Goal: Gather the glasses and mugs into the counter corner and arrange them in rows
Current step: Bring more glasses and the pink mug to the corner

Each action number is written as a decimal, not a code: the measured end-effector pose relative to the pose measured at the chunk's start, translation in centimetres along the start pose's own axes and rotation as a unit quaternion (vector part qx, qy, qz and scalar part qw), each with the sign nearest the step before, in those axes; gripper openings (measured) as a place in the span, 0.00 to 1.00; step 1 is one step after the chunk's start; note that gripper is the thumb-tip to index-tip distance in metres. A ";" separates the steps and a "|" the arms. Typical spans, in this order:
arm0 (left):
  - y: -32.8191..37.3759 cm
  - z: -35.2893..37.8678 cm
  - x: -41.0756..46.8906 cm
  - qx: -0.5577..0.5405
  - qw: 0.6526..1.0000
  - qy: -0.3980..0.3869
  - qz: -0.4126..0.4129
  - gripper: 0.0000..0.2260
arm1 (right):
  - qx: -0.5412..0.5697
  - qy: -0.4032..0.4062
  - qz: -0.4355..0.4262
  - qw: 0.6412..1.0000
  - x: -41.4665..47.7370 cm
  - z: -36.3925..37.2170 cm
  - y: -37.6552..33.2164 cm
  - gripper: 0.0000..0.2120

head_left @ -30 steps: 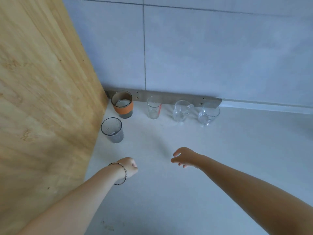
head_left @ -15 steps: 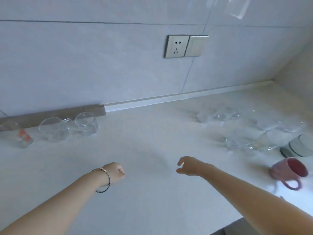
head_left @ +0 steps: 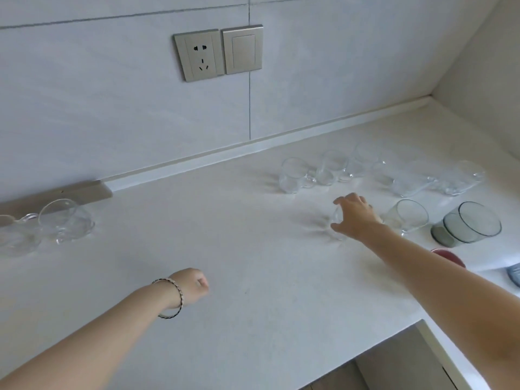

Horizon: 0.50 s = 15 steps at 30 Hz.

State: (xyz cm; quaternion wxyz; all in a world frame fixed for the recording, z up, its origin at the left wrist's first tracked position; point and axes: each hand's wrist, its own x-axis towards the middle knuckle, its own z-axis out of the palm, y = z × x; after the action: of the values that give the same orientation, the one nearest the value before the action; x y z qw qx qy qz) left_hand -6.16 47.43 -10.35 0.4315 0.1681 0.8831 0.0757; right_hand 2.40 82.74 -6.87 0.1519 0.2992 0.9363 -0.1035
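1. White bench (head_left: 253, 263): I log a cluster of clear mugs (head_left: 332, 168) near the back wall.
2. Right hand (head_left: 356, 220): grip wrapped around a small clear glass (head_left: 336, 220) standing on the bench.
3. Left hand (head_left: 194, 285): fisted, holding nothing, bracelet (head_left: 173, 298) on wrist.
4. Grey tumbler (head_left: 468, 228) at right; two clear mugs (head_left: 45, 225) far left.

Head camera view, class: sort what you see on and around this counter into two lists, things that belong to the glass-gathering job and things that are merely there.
Part of the job:
clear glass mugs by the wall
clear glass under the right hand
clear tumbler
grey tinted glass
pink mug, mostly hidden
glasses already at the left

Merely there:
wall socket
wall switch
bracelet
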 end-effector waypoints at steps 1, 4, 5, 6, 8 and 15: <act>-0.3 -0.2 0.1 -0.003 1.000 0.004 -0.008 0.04 | 0.008 -0.004 0.016 1.000 0.3 0.0 0.6 0.32; -1.1 -0.6 0.3 -0.018 0.999 0.013 -0.038 0.05 | 0.025 -0.017 0.038 0.999 0.6 0.6 1.7 0.38; -1.4 -0.7 0.2 -0.023 0.999 0.013 -0.047 0.05 | 0.027 -0.014 0.035 0.999 0.6 0.9 1.9 0.38; -1.7 -0.8 0.2 -0.028 0.998 0.011 -0.055 0.05 | 0.028 -0.012 0.033 0.999 0.6 1.1 2.0 0.38; -2.1 -0.9 0.0 -0.037 0.997 0.008 -0.068 0.05 | 0.030 -0.013 0.032 0.999 0.6 1.2 2.1 0.39; -4.3 -2.1 -1.7 -0.099 0.992 0.022 -0.071 0.08 | -0.002 -0.039 0.035 0.999 -0.6 1.2 -1.2 0.41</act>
State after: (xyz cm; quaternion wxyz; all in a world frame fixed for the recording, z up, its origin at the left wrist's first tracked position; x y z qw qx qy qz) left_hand -7.84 42.85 -9.05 0.4307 0.0597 0.8903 0.1355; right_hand 2.41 81.06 -7.68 0.1920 0.3277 0.9188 -0.1077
